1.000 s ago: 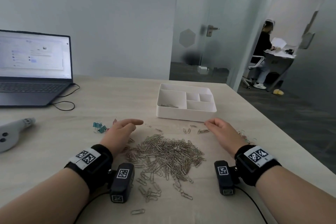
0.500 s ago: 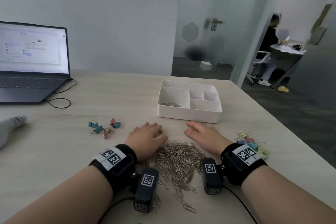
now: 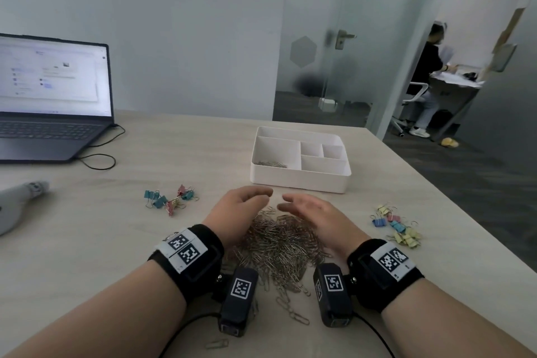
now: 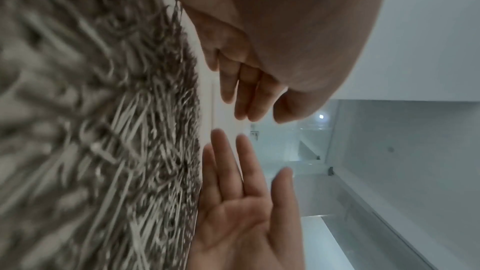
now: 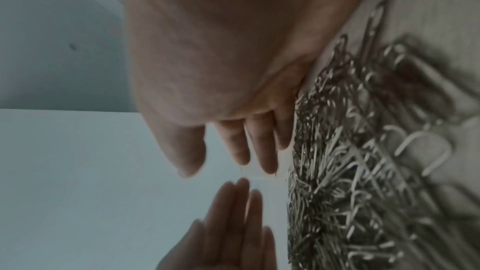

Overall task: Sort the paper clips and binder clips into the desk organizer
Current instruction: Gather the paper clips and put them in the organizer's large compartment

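A heap of silver paper clips [image 3: 276, 244] lies on the table between my two hands. My left hand [image 3: 247, 206] stands on edge at the heap's left side, and my right hand [image 3: 302, 212] at its right side. Their palms face each other, fingers straight, fingertips nearly meeting at the far end. Neither hand holds anything. In the left wrist view the left hand [image 4: 246, 93] faces the right palm beside the paper clips [image 4: 130, 151]. The right wrist view shows the right hand [image 5: 233, 147] next to the paper clips [image 5: 350, 171]. The white desk organizer [image 3: 299, 183] sits just beyond, a few paper clips [image 3: 271, 164] in its large left compartment.
Coloured binder clips lie in two groups: one group of binder clips [image 3: 171, 199] to the left, another group of binder clips [image 3: 396, 227] to the right. An open laptop [image 3: 49, 104] with a cable stands far left. A grey device [image 3: 20, 200] lies at the left edge. A person sits beyond the glass door.
Both hands have swept inward from the sides, pushing the spread clips into a tighter heap; the hands now stand almost fingertip to fingertip.
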